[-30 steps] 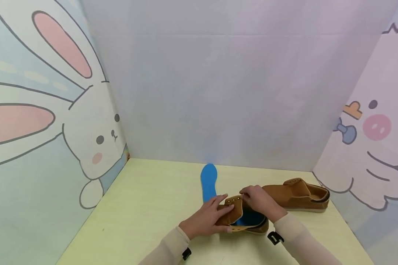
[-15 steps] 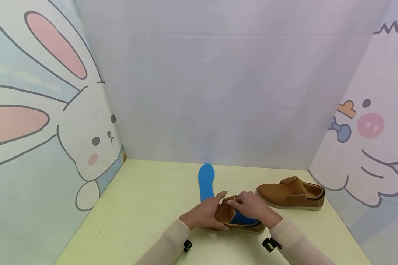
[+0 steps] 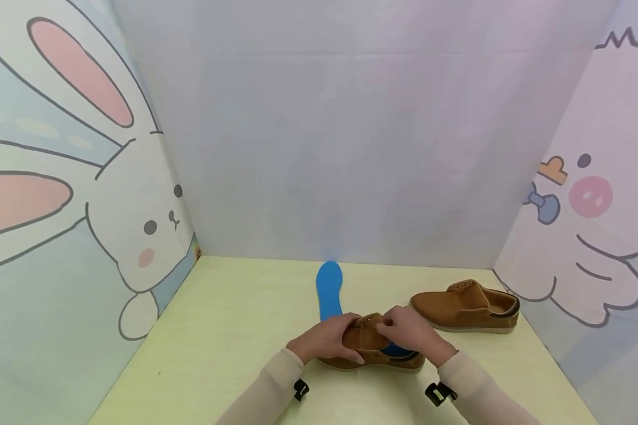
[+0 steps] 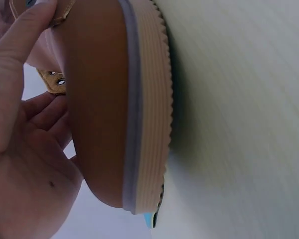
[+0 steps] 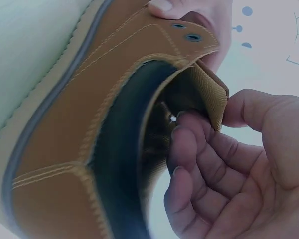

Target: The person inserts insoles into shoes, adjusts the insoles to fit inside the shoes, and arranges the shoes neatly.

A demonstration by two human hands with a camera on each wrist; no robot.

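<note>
In the head view a brown shoe with open eyelets and no lace lies sideways on the table, toe to the left. My left hand holds its front part, thumb on the near side and fingers on the far side. At the shoe's opening my right hand pinches the tongue between thumb and index finger, its other fingers curled by the opening. Inside the shoe a blue insole shows in part. The left wrist view shows the pale ridged sole on the table.
A loose blue insole lies just behind the shoe, partly hidden by my left hand. The second brown shoe stands at the right rear of the pale yellow table. Cartoon-printed panels and a plain grey backdrop enclose the table.
My left hand's fingers have moved from the flap to around the shoe's front. My right hand has taken the tongue and drawn it toward the heel, so less blue shows now than half a second ago.
</note>
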